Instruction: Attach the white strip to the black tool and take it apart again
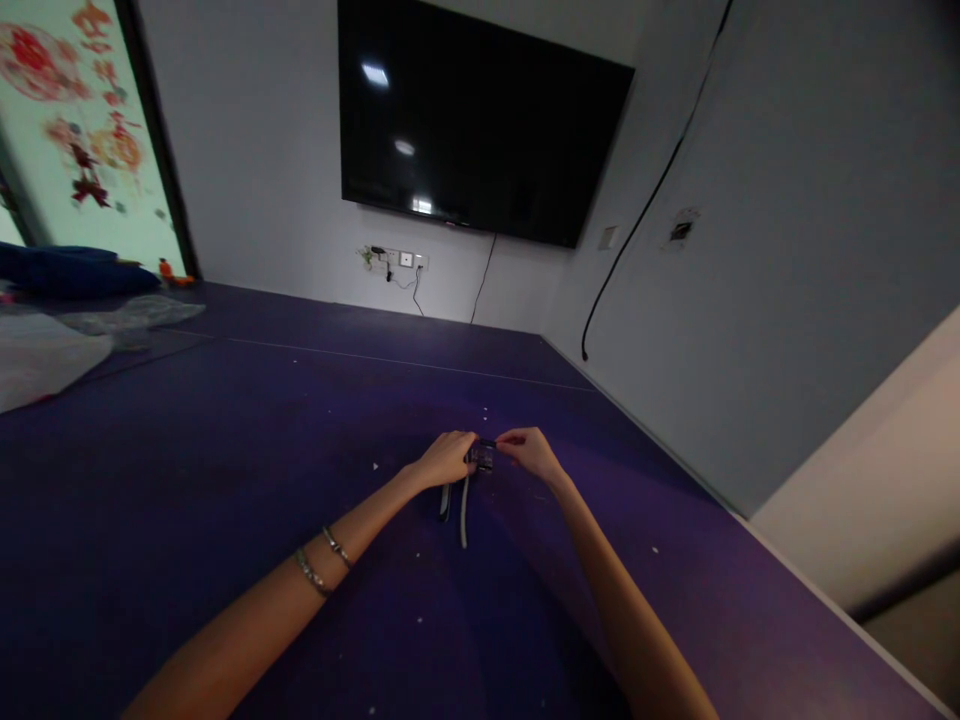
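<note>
In the middle of the purple surface, my left hand [448, 459] is closed around a small dark tool [484, 458] with a shiny, partly see-through-looking head. Two slim grey handle-like parts [463, 515] stick out from under that hand toward me. The tool's exact kind is too small to make out. On its other side, my right hand [531, 452] pinches with thumb and fingertips at the head's upper right edge. What lies between those fingertips is hidden. Two metal bracelets [322, 562] circle my left forearm.
Small white bits dot the purple surface [225, 480]. Clear plastic bags [52, 350] and dark blue cloth [71, 270] lie at the far left. A television [480, 110] hangs on the wall above sockets [406, 259], and a black cable [637, 225] dangles along the right wall.
</note>
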`<act>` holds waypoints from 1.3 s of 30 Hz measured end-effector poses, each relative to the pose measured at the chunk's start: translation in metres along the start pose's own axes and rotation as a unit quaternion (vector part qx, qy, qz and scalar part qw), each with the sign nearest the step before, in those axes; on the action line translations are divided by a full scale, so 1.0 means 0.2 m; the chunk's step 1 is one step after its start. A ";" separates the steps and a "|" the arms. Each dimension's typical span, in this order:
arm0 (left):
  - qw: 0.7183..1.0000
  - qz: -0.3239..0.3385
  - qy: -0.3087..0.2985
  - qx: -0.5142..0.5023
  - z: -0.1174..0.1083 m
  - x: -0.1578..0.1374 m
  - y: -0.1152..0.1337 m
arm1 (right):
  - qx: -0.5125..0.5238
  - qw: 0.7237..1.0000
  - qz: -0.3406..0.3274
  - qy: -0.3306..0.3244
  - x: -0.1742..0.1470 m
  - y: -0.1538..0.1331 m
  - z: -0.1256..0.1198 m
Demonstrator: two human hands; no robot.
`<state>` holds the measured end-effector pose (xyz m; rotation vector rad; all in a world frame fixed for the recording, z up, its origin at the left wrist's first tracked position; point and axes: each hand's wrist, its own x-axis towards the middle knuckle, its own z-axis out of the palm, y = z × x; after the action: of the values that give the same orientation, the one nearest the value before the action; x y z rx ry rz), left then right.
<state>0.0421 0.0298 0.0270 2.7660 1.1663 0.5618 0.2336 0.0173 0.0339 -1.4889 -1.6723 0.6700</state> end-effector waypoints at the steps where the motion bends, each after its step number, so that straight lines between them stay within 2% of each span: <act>1: 1.000 0.000 -0.009 0.006 0.02 0.02 0.01 | -0.008 1.000 0.001 -0.001 0.00 0.01 0.00; 7: 0.998 -0.004 -0.052 0.021 0.09 0.05 0.01 | -0.059 0.998 -0.019 0.008 0.01 0.05 -0.01; 13: 0.998 -0.008 -0.059 0.009 0.11 0.07 -0.03 | -0.083 0.996 -0.014 -0.004 0.01 0.09 -0.01; 21: 0.998 -0.010 -0.062 -0.003 0.10 0.05 -0.01 | -0.098 0.993 -0.056 -0.029 -0.01 0.07 0.04; 39: 0.999 -0.006 -0.050 -0.010 0.09 0.05 0.01 | -0.127 0.988 -0.071 -0.046 -0.01 0.10 0.06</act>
<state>0.0567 0.0363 0.0138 2.7330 1.1476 0.4252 0.2341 0.0195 0.0110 -1.5134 -1.9729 0.4678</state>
